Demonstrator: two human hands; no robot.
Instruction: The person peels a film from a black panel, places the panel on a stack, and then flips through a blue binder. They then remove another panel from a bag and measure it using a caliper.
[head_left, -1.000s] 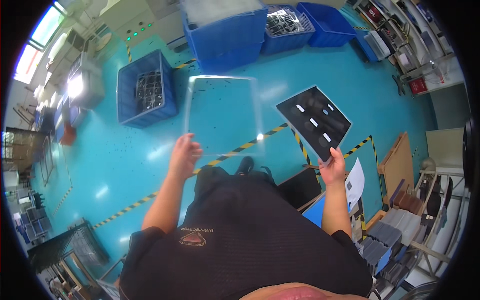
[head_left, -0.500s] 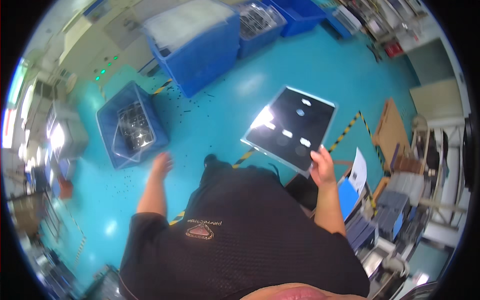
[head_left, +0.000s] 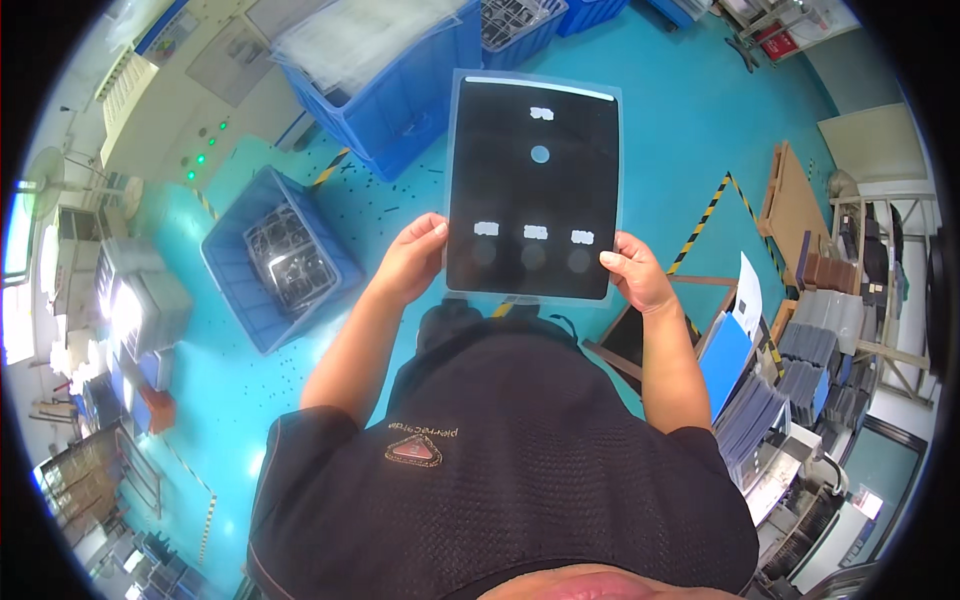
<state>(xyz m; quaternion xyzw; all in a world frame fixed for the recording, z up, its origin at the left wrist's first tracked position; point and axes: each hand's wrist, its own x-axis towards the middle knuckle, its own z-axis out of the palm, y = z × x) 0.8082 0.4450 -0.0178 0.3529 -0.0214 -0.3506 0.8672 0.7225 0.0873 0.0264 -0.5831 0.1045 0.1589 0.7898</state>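
Note:
Held up in front of me is a thin black plastic sheet (head_left: 535, 190) with a clear border. Several white printed marks and round spots show on its face, and a pale strip runs along its far edge. At its left edge, my left hand (head_left: 418, 258) pinches the border between thumb and fingers. On the opposite edge my right hand (head_left: 638, 272) grips the sheet, its thumb lying on the front. The fingertips behind the sheet are hidden.
A blue bin (head_left: 275, 265) with dark cut sheets stands on the floor at left. Beyond is a larger blue bin (head_left: 400, 120) topped with clear sheets. Stacked grey panels (head_left: 750, 425) and a blue folder (head_left: 722, 355) lie at right. Dark scraps litter the turquoise floor (head_left: 400, 205).
My left hand has risen from beside the left bin and taken hold of the sheet's left edge. The sheet has turned from a slant to nearly straight and moved left.

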